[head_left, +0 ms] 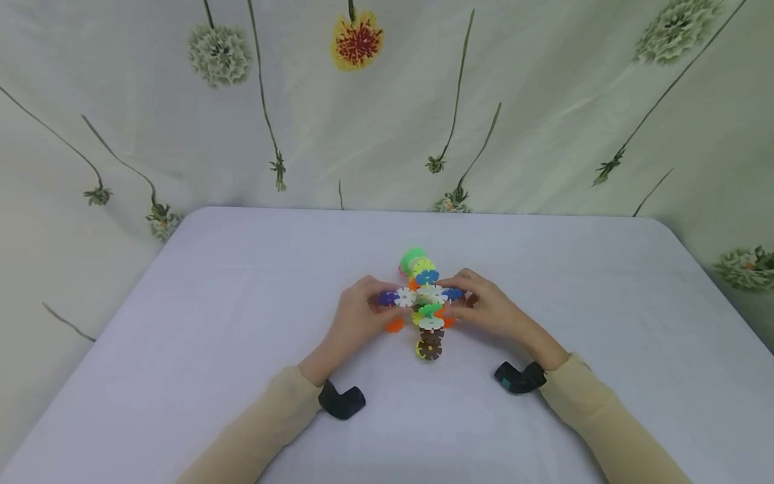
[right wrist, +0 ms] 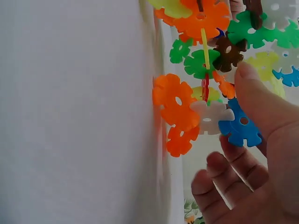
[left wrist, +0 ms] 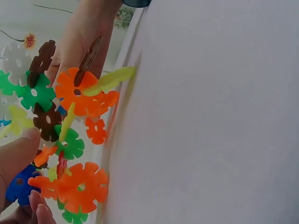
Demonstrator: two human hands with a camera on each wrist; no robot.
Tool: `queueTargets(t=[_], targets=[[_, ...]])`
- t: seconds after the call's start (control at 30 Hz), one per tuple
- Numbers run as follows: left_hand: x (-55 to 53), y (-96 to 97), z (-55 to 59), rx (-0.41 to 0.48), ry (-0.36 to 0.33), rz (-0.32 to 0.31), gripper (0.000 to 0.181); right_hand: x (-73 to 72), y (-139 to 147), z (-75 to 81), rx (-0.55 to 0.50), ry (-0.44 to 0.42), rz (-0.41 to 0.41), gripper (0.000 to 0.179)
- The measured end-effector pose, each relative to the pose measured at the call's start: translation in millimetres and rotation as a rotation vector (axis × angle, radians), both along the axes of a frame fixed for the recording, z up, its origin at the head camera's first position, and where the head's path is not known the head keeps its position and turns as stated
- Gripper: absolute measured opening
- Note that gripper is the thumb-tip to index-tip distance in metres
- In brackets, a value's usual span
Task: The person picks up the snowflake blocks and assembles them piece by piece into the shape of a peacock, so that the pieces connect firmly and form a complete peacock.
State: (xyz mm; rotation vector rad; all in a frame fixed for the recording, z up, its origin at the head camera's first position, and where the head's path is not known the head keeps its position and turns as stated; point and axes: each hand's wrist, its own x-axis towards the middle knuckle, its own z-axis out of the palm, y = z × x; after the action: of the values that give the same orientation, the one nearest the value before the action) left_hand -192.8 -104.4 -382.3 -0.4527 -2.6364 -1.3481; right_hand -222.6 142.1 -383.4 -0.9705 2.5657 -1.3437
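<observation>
A build of interlocked, notched plastic snowflake discs (head_left: pixel 431 293) in several colours sits between both hands over the middle of the table. My left hand (head_left: pixel 358 311) grips its left side, thumb and fingers around a dark blue disc (left wrist: pixel 19 185). On the opposite side my right hand (head_left: pixel 488 308) pinches the build by a blue disc (right wrist: pixel 240 122), its lower fingers curled below. Large orange discs (left wrist: pixel 83 187) hang low on the build, close over the tabletop. A brown disc (head_left: pixel 429 347) ends the arm nearest me, and a green disc (head_left: pixel 414 258) tops the far end.
The table (head_left: pixel 211 269) is covered in a plain pale cloth. Behind it hangs a flower-printed backdrop (head_left: pixel 387 121). Black wrist devices (head_left: pixel 342 401) sit at both sleeve cuffs.
</observation>
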Motion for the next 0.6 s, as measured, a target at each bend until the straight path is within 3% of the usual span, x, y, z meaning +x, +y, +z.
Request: queueTargets(t=[0.17, 0.37, 0.6], targets=[[1.4, 1.2, 0.0, -0.007, 0.004, -0.021, 0.040, 2.2, -4.0, 1.6, -0.032, 0.087, -0.025, 0.030], [3.8, 2.8, 2.4, -0.006, 0.035, -0.050, 0.042, 7.0, -7.1, 4.8, -0.018, 0.160, -0.042, 0.032], [2.1, 3.0, -1.2, 0.013, 0.002, -0.048, 0.040, 4.6, -7.9, 4.8, -0.009, 0.160, -0.045, 0.031]])
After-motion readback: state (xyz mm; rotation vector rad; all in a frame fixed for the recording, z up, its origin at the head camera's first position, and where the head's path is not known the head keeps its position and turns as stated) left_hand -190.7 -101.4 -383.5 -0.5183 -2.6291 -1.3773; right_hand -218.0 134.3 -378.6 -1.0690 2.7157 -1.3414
